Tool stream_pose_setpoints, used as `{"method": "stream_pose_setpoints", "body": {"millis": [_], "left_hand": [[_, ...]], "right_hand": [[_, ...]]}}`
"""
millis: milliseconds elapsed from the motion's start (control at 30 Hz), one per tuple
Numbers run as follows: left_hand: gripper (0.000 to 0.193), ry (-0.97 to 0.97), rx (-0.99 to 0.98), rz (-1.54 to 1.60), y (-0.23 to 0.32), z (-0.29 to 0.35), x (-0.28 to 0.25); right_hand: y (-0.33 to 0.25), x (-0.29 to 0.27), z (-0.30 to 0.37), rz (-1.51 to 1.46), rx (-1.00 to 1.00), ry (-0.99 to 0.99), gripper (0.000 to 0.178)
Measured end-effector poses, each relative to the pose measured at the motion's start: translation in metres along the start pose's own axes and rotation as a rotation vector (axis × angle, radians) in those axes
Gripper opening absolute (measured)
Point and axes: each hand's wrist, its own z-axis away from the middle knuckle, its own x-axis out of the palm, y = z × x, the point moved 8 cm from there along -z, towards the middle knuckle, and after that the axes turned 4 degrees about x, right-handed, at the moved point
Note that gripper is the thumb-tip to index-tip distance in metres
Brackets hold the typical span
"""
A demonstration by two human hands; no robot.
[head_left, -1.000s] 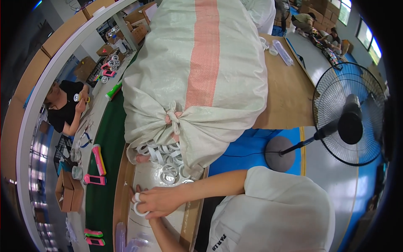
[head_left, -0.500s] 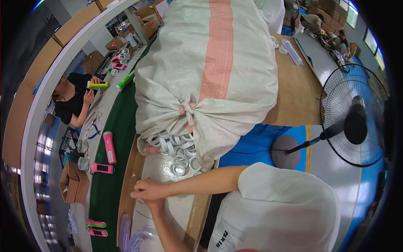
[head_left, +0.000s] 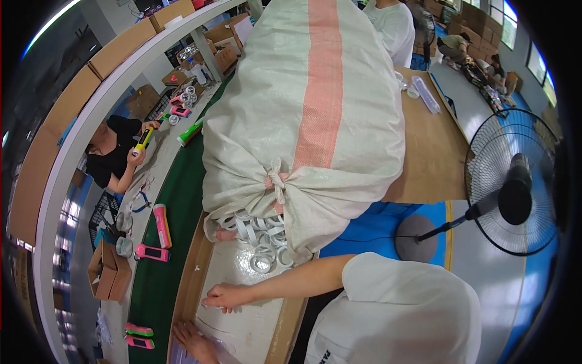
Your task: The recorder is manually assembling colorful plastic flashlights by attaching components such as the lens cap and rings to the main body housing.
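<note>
Head view: left hand (head_left: 195, 344), spread, now apart from right hand (head_left: 228, 296), whose grip's unclear.

Grey/blue flr (head_left: 482, 279) — bright windows (head_left: 536, 65) upper R — white light strip (head_left: 46, 28) upper L

Right fingers (head_left: 213, 299): contents indeterminate. Left hand (head_left: 195, 341): forearm cut off, lower edge. White rings (head_left: 257, 227): partly hidden beneath sack (head_left: 260, 103). Fan (head_left: 515, 197): blades blurred.

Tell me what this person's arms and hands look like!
The left hand and right hand are both bare, with no gloves showing. The right arm comes out of a loose, short white sleeve. The left sleeve is out of view.
</note>
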Motion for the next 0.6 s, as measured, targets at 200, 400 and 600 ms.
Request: {"method": "stream_pose_setpoints", "body": {"millis": [200, 400, 600], "left_hand": [[0.050, 0.002, -0.135, 0.087, 0.004, 0.000, -0.029], [0.033, 0.188, -0.039, 0.064, -0.028, 0.001, 0.001], [0.036, 0.192, -0.017, 0.114, -0.029, -0.005, -0.052]], "right_hand": [[0.016, -0.007, 0.008, -0.198, 0.059, -0.055, 0.047], [0.033, -0.009, 0.006, -0.290, 0.299, 0.035, 0.046], [0.014, 0.017, -0.002, -0.362, 0.264, -0.108, 0.047]]}}
